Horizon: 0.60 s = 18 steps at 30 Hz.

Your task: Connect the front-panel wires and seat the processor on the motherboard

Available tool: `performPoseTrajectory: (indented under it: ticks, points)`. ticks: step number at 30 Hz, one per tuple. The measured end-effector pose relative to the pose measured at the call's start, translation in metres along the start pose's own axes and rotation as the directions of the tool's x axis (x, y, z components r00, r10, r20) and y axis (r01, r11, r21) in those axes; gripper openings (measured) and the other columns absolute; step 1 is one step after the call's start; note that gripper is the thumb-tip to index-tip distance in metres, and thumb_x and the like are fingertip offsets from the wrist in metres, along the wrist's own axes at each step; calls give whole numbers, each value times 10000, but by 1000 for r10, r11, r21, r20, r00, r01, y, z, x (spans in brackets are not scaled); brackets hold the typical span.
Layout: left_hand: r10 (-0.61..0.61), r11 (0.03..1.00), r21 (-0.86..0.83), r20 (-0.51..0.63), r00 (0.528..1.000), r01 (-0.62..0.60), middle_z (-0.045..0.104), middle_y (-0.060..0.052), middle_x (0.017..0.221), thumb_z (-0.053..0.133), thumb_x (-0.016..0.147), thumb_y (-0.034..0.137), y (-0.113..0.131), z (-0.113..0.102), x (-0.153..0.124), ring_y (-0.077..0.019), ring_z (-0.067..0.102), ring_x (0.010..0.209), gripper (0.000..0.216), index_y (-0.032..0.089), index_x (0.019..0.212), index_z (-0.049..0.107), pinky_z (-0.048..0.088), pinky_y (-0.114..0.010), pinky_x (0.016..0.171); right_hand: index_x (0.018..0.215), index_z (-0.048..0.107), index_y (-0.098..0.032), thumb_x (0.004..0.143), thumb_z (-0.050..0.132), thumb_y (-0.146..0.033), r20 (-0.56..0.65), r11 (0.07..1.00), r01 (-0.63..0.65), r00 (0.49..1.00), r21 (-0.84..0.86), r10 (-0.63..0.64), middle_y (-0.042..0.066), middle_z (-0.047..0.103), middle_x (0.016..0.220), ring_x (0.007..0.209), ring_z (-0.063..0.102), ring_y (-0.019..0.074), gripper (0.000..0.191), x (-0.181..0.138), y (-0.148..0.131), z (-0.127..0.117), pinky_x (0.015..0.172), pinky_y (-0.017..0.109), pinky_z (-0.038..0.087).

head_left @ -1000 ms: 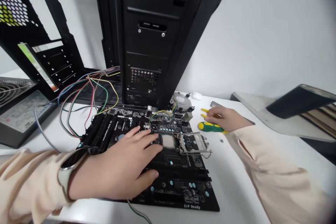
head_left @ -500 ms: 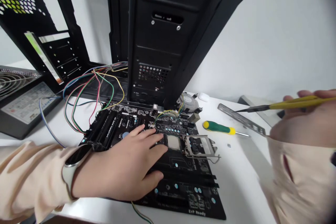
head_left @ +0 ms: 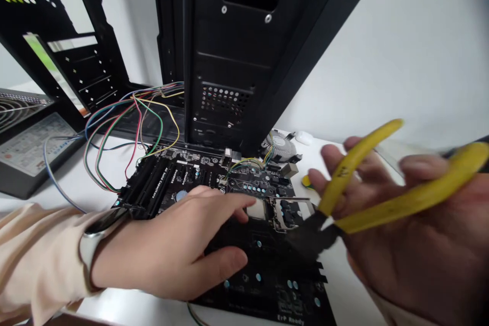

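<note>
My left hand point(head_left: 171, 249) lies flat on a black motherboard point(head_left: 267, 280) on the white table, fingers stretched toward the CPU socket point(head_left: 262, 209) with its metal latch frame point(head_left: 290, 211) swung open. A watch sits on that wrist. My right hand point(head_left: 412, 234) is close to the camera at the right, fingers wrapped round yellow-handled pliers point(head_left: 367, 188). The handles are spread and the dark jaws point left, down toward the board near the socket.
A black computer case point(head_left: 237, 51) stands upright behind the board, with coloured wires point(head_left: 130, 127) looping out to the left. A cooler fan point(head_left: 280, 145) sits behind the socket. A power supply point(head_left: 26, 147) lies at the far left. A green-and-yellow screwdriver point(head_left: 306, 181) is mostly hidden behind my right hand.
My right hand picked the yellow pliers off the table at the right, then swung them in close over the board. My left hand stayed on the motherboard.
</note>
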State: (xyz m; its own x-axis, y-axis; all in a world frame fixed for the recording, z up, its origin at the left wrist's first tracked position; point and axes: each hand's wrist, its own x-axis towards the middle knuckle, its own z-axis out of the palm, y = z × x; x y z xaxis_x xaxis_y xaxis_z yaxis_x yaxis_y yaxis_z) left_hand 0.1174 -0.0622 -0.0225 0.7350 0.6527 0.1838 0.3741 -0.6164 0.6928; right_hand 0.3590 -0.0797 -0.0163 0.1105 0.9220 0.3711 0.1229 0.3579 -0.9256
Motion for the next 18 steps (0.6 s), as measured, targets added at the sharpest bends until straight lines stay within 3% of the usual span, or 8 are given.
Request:
performPoseTrajectory:
  ticks: [3, 9, 14, 18]
  points:
    - [17, 999, -41, 84, 996, -13, 669, -33, 992, 541, 834, 182, 2, -2, 5, -169, 614, 870, 350, 178, 1184, 543, 473, -294, 816, 873, 651, -457, 948, 335, -554, 52, 982, -44, 998, 185, 35, -120, 599, 1236, 1188, 575, 226, 339, -3, -1, 15, 890, 454, 583]
    - [12, 999, -44, 141, 990, -6, 679, -43, 868, 588, 852, 205, -2, 4, 8, -163, 605, 792, 168, 144, 1001, 636, 464, -260, 719, 1043, 606, -446, 978, 210, -523, 95, 998, -11, 995, 69, 5, -85, 509, 1375, 1269, 508, 235, 409, -3, 2, 20, 960, 499, 533]
    - [4, 1000, -7, 153, 988, -3, 664, -18, 808, 684, 805, 251, -4, 8, 7, -155, 592, 752, 146, 161, 907, 632, 449, -242, 678, 936, 635, -393, 944, 346, -553, 47, 970, -95, 995, 224, 87, -54, 557, 1305, 1255, 518, 243, 331, -3, 6, 25, 980, 500, 513]
    - [-95, 995, -7, 155, 983, 97, 633, 17, 718, 632, 792, 179, 1, 8, 6, -119, 570, 646, 38, 172, 784, 596, 412, -208, 576, 861, 644, -381, 935, 396, -540, 44, 950, -79, 997, 301, 69, -40, 599, 1192, 1217, 541, 235, 304, -4, 3, 28, 936, 478, 538]
